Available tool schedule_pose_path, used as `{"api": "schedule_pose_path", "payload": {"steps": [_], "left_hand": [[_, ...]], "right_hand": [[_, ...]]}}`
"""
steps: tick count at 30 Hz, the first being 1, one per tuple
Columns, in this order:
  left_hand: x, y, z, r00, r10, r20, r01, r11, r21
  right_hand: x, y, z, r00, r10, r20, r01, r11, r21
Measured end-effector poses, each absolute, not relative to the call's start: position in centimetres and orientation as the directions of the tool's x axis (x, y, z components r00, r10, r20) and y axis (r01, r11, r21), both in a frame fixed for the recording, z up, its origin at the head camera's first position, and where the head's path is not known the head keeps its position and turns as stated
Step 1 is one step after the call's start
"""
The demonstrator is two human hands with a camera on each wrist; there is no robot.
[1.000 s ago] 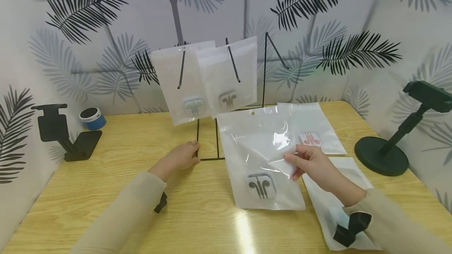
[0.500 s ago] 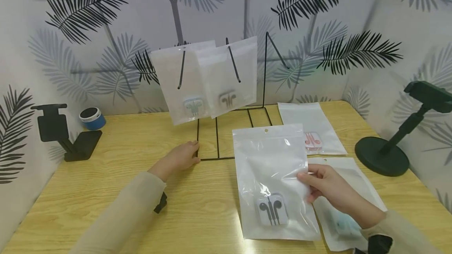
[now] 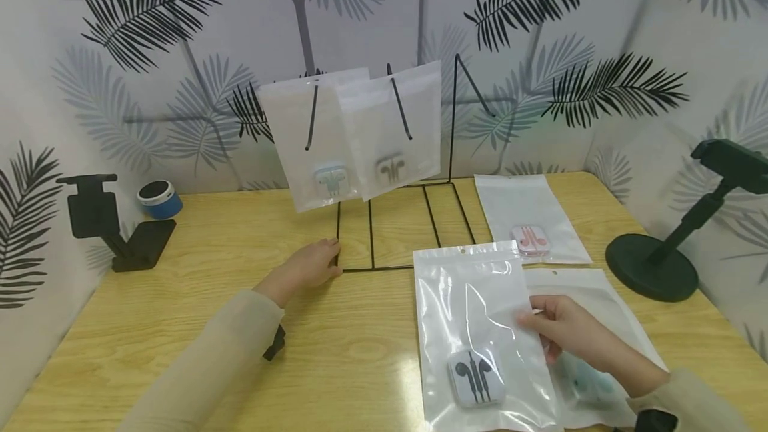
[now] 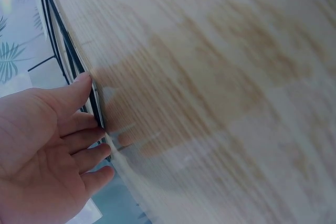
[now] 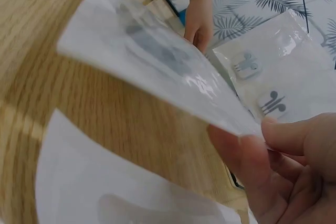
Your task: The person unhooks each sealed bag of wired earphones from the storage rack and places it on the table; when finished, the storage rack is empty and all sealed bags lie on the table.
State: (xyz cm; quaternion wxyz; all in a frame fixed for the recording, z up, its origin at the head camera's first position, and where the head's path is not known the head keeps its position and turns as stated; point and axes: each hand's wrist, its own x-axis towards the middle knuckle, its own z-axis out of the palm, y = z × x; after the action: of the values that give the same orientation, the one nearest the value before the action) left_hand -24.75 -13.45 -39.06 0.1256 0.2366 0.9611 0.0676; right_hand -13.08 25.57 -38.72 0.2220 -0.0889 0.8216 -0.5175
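My right hand (image 3: 567,325) pinches the right edge of a white zip bag (image 3: 450,299) with boxed black earphones (image 3: 477,377) inside. In the right wrist view this bag (image 5: 157,66) hangs from thumb and fingertips above the table. My left hand (image 3: 309,264) holds the front left corner of a black wire display rack (image 3: 384,267); the left wrist view shows thumb and fingers at its base wire (image 4: 93,98). Two white bags, the left bag (image 3: 309,132) and the middle bag (image 3: 399,115), hang on its hooks. The right hook (image 3: 477,89) carries no bag.
On the right of the table lie a bag with pink earphones (image 3: 531,209) and, partly covered, a bag with a pale blue item (image 3: 594,285). Black phone stands rise at the left (image 3: 114,232) and right (image 3: 654,265). A blue round container (image 3: 160,202) stands back left.
My right hand has brought the bag with black earphones down and to the right, toward me and away from the rack. The left hand stays at the rack's corner.
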Motion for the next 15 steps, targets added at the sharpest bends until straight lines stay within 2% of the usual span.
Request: {"api": "schedule_pose_path", "payload": {"steps": [9, 15], "left_hand": [[-24.76, -13.37, -39.14, -0.853, 0.471, -0.225, 0.438, 0.88, 0.182], [-24.73, -13.4, -39.01, -0.857, 0.466, -0.221, 0.428, 0.882, 0.199]], "right_hand": [[-12.99, 25.57, -39.51, -0.882, -0.395, -0.256, -0.082, 0.665, -0.743], [-13.21, 25.63, -39.75, -0.891, -0.367, -0.267, -0.103, 0.737, -0.668]]}}
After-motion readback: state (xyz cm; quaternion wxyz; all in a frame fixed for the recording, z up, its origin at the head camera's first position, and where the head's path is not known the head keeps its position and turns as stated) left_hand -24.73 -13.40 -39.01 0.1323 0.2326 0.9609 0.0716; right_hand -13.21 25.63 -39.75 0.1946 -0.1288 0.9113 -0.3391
